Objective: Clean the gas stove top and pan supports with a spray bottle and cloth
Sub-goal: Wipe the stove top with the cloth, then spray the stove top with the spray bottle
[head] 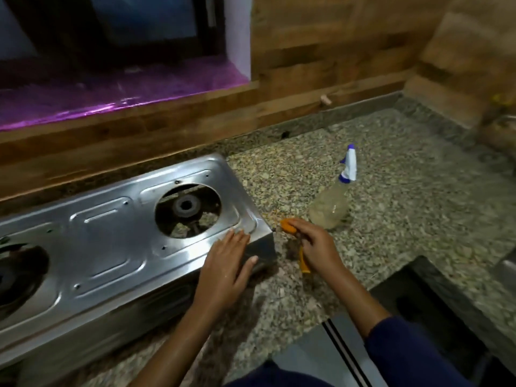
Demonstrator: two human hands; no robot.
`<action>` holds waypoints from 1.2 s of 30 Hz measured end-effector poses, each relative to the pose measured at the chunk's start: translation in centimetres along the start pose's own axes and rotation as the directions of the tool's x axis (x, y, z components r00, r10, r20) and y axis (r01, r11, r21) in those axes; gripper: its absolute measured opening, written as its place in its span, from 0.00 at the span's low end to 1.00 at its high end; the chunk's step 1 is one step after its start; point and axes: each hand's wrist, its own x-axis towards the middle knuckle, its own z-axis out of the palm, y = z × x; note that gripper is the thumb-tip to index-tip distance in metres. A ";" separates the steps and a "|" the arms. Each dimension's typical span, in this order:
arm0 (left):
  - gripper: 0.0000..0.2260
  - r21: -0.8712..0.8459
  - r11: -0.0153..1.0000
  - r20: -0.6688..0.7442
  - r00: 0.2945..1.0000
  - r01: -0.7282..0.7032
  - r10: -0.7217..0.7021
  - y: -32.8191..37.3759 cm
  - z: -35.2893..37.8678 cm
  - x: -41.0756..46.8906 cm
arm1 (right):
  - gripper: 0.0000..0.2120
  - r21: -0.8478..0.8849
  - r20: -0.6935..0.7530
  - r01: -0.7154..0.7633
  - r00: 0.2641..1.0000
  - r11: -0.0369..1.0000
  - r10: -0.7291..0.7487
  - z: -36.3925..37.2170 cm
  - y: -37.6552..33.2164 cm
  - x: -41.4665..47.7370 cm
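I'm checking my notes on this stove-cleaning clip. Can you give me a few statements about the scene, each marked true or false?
1. The spray bottle stands on the counter, right of the stove. True.
2. The left hand lies flat on the stove's right corner. True.
3. The right hand grips the spray bottle. False: it holds an orange cloth, apart from the bottle.
4. A pan support sits over the right burner hole. False: the hole is uncovered.

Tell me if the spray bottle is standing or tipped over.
Upright: the spray bottle stands on its base on the counter, trigger head on top.
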 end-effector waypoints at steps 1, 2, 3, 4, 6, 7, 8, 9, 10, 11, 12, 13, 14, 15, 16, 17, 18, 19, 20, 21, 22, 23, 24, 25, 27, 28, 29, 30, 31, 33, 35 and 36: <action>0.26 0.031 0.999 -0.003 1.000 0.015 -0.015 0.6 0.6 0.1 | 0.25 -0.015 -0.018 -0.039 0.999 0.999 0.039 -0.4 1.3 -0.3; 0.26 0.066 0.998 -0.005 1.000 0.022 -0.021 0.4 0.7 -0.4 | 0.25 -0.034 -0.017 -0.059 0.998 0.998 0.059 0.0 1.9 -0.8; 0.26 0.095 0.995 0.002 1.000 0.025 -0.026 0.7 1.2 -0.5 | 0.25 -0.064 0.021 -0.087 0.996 0.994 0.088 -0.2 3.1 -0.9; 0.26 0.117 0.993 0.002 1.000 0.017 -0.017 0.6 1.3 -0.9 | 0.25 -0.139 0.091 -0.099 0.989 0.985 0.113 0.1 4.0 -1.2; 0.27 0.144 0.990 0.002 1.000 0.006 -0.007 0.6 1.6 -0.9 | 0.26 -0.390 0.263 -0.042 0.952 0.920 0.155 0.3 6.3 -1.2; 0.27 0.151 0.989 -0.004 1.000 0.003 -0.002 0.6 1.7 -0.9 | 0.28 -0.479 0.330 0.003 0.927 0.878 0.176 0.6 7.4 -1.5; 0.27 0.155 0.988 -0.008 1.000 0.000 0.001 0.6 1.7 -0.8 | 0.29 -0.502 0.368 0.037 0.914 0.864 0.174 0.9 8.2 -1.7; 0.27 0.165 0.986 -0.014 1.000 0.001 0.001 0.6 1.7 -0.7 | 0.29 -0.478 0.380 0.040 0.910 0.878 0.165 1.0 8.5 -1.8; 0.27 0.173 0.985 -0.017 1.000 0.002 0.001 0.6 1.7 -0.7 | 0.28 -0.396 0.356 -0.003 0.921 0.918 0.157 0.7 8.4 -1.9; 0.27 0.186 0.983 -0.022 1.000 0.003 0.002 0.7 1.7 -0.7 | 0.24 -0.261 0.280 -0.096 0.945 0.961 0.170 0.2 7.9 -1.8; 0.27 0.192 0.981 -0.026 1.000 0.001 0.004 0.9 1.8 -0.7 | 0.19 -0.102 0.157 -0.199 0.964 0.975 0.214 -0.6 7.2 -1.6; 0.27 0.196 0.981 -0.032 0.999 0.003 0.003 0.9 1.9 -0.7 | 0.15 0.032 0.007 -0.273 0.962 0.962 0.272 -1.6 6.5 -1.2; 0.27 0.197 0.980 -0.035 0.999 0.007 0.000 1.0 1.9 -0.7 | 0.11 0.123 -0.130 -0.311 0.937 0.943 0.325 -2.6 5.6 -0.4; 0.27 0.197 0.980 -0.038 0.999 0.009 -0.002 1.0 1.9 -0.7 | 0.08 0.194 -0.245 -0.329 0.896 0.924 0.370 -3.6 5.0 0.5; 0.27 0.198 0.980 -0.040 0.999 0.011 -0.003 1.0 1.9 -0.7 | 0.10 0.249 -0.336 -0.327 0.854 0.912 0.398 -4.8 4.4 1.6; 0.27 0.199 0.980 -0.042 0.999 0.014 -0.006 1.0 1.9 -0.7 | 0.17 0.283 -0.398 -0.307 0.825 0.909 0.402 -5.9 3.9 2.9; 0.27 0.196 0.980 -0.042 0.999 0.017 -0.009 1.0 1.9 -0.7 | 0.25 0.300 -0.417 -0.287 0.818 0.910 0.395 -7.0 3.5 4.3; 0.27 0.193 0.981 -0.039 0.999 0.017 -0.010 1.1 1.9 -0.7 | 0.33 0.320 -0.396 -0.260 0.837 0.911 0.378 -8.0 3.0 5.7; 0.27 0.191 0.981 -0.034 0.999 0.019 -0.012 1.1 1.8 -0.7 | 0.38 0.352 -0.348 -0.229 0.868 0.908 0.354 -8.7 2.6 6.9; 0.27 0.189 0.982 -0.028 1.000 0.020 -0.015 1.0 1.7 -0.8 | 0.41 0.387 -0.293 -0.198 0.899 0.901 0.324 -9.2 2.1 7.9; 0.27 0.185 0.983 -0.016 1.000 0.019 -0.016 1.0 1.6 -0.7 | 0.41 0.407 -0.251 -0.184 0.919 0.895 0.303 -9.5 1.9 8.6; 0.27 0.186 0.982 -0.005 1.000 0.019 -0.018 0.9 1.6 -0.8 | 0.39 0.393 -0.238 -0.171 0.930 0.904 0.280 -9.6 1.6 9.2; 0.26 0.191 0.981 0.006 1.000 0.020 -0.022 0.9 1.5 -0.9 | 0.36 0.356 -0.254 -0.147 0.935 0.923 0.247 -9.6 1.4 9.5; 0.26 0.197 0.980 0.017 1.000 0.022 -0.026 0.9 1.4 -0.9 | 0.33 0.309 -0.278 -0.126 0.936 0.943 0.216 -9.6 1.3 9.7; 0.26 0.204 0.979 0.038 0.999 0.025 -0.033 1.0 1.0 -1.0 | 0.26 0.213 -0.311 -0.098 0.936 0.972 0.163 -9.2 0.9 9.6; 0.26 0.198 0.980 0.049 0.998 0.023 -0.033 1.0 0.9 -0.8 | 0.22 0.157 -0.333 -0.085 0.933 0.984 0.134 -9.1 0.7 9.4; 0.26 0.187 0.982 0.053 0.998 0.025 -0.036 1.0 0.7 -1.1 | 0.19 0.103 -0.356 -0.058 0.930 0.993 0.091 -8.8 0.4 8.9; 0.27 0.171 0.985 0.054 0.998 0.030 -0.040 1.0 0.4 -1.4 | 0.16 0.060 -0.381 -0.023 0.923 0.998 0.044 -8.5 0.2 8.5; 0.27 0.146 0.988 0.054 0.997 0.040 -0.049 0.9 0.1 -1.8 | 0.15 0.045 -0.403 0.019 0.915 0.999 0.001 -8.4 -0.3 8.0; 0.28 0.101 0.992 0.029 0.997 0.073 -0.076 0.7 -0.5 -3.1 | 0.15 0.087 -0.406 0.110 0.912 0.990 -0.065 -8.2 -1.7 7.1; 0.28 0.076 0.990 -0.007 0.993 0.116 -0.116 -0.1 -1.2 -4.9 | 0.16 0.178 -0.304 0.138 0.949 0.974 -0.079 -8.2 -3.6 6.1; 0.28 0.068 0.987 -0.025 0.990 0.142 -0.141 -0.6 -1.6 -5.9 | 0.16 0.218 -0.225 0.122 0.972 0.968 -0.072 -7.9 -4.7 5.6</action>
